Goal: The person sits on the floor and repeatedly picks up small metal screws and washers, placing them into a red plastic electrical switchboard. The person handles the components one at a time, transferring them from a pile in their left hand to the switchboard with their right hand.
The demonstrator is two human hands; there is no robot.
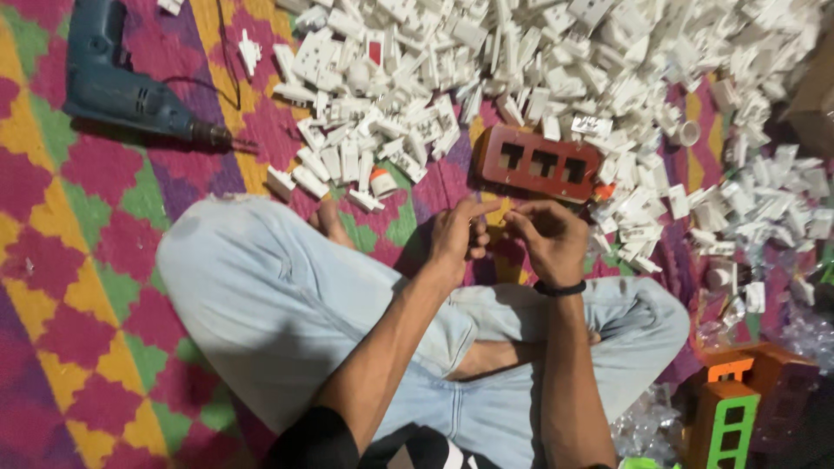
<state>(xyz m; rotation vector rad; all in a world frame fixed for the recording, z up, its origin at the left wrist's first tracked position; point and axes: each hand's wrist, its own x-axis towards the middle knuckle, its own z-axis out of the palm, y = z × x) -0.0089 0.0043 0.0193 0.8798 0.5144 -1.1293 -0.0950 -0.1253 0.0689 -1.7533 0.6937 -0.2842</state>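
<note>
I sit cross-legged in pale jeans on a patterned mat. My left hand and my right hand meet in front of my knees, fingertips pinched together around something too small to make out. Just beyond them lies a red-brown switch plate with three square holes. A large heap of white plastic switch parts spreads across the mat past the plate. My right wrist wears a black band.
A blue power drill lies on the mat at the far left, its cord trailing up. Orange and green plastic frames stand at the lower right beside clear plastic bags. More white parts scatter on the right.
</note>
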